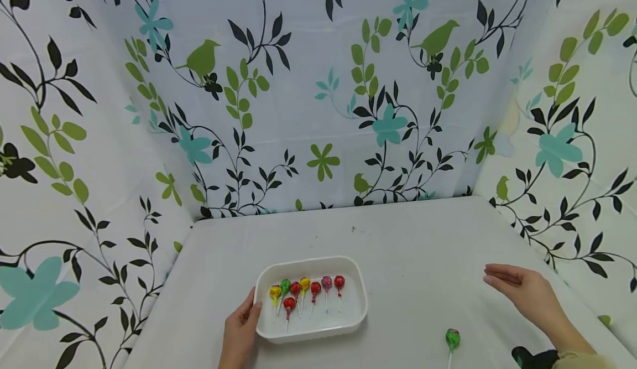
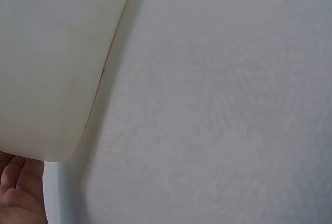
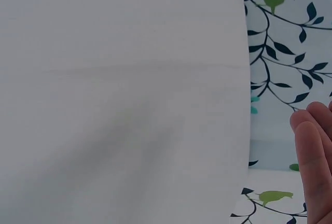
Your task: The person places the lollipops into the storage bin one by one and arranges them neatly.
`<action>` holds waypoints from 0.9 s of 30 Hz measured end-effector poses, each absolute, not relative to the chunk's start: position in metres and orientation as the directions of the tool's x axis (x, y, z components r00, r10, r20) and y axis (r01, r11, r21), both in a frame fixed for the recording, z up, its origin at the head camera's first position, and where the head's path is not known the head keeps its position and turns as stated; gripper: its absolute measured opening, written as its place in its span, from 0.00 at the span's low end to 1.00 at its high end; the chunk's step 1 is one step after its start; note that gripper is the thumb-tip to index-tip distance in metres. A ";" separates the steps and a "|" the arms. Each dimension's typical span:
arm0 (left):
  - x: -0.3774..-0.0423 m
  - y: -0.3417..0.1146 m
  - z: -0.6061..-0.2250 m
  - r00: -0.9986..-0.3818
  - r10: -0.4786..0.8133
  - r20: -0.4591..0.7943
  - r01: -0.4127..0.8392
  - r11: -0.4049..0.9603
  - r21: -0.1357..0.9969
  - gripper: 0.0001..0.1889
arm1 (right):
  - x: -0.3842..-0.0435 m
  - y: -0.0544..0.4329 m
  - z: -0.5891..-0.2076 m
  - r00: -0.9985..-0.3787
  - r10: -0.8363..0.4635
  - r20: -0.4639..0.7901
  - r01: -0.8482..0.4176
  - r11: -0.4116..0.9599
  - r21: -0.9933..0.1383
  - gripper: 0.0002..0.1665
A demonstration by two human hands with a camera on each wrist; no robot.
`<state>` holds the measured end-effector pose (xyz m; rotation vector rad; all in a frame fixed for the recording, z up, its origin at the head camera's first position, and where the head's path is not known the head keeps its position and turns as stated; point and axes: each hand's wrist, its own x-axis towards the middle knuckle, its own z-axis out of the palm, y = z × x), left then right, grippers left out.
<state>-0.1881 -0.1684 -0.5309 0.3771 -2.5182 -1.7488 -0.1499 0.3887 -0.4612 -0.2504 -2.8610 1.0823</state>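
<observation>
My left hand [image 1: 241, 327] holds a white tray [image 1: 343, 325] by its left end, with the thumb at the rim. In the left wrist view the tray's pale outer side [image 2: 52, 68] fills the upper left, and fingers [image 2: 26, 182] show at its lower corner. Several lollipops lie in the tray, among them a yellow lollipop [image 1: 275, 292], a green lollipop [image 1: 285, 286] and a red lollipop [image 1: 339, 282]. My right hand [image 1: 527, 297] is over the right part of the table, fingers extended, holding nothing. Nearest to it is a green lollipop [image 1: 452, 338] with some red on its wrapper.
A white cloth covers the table [image 1: 408, 258]. Patterned curtains [image 1: 323, 109] with leaves, birds and flowers stand behind it and on both sides. A dark object [image 1: 534, 358] is at the right wrist, beside a light sleeve [image 1: 584, 360].
</observation>
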 end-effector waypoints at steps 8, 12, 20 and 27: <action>-0.187 -0.168 -0.531 -0.964 -0.248 -0.098 -0.178 0.325 0.929 0.26 | -0.133 0.363 -0.494 -0.981 0.169 -0.098 0.187 0.671 -0.717 0.30; -0.187 -0.169 -0.530 -0.965 -0.249 -0.088 -0.169 0.325 0.930 0.26 | -0.126 0.348 -0.512 -0.973 0.172 -0.152 0.228 0.651 -0.724 0.29; -0.186 -0.168 -0.529 -0.966 -0.244 -0.086 -0.164 0.321 0.933 0.26 | -0.118 0.336 -0.528 -0.959 0.180 -0.220 0.284 0.600 -0.748 0.32; -0.185 -0.169 -0.529 -0.968 -0.235 -0.087 -0.161 0.320 0.934 0.26 | -0.117 0.327 -0.535 -0.953 0.157 -0.259 0.302 0.567 -0.766 0.34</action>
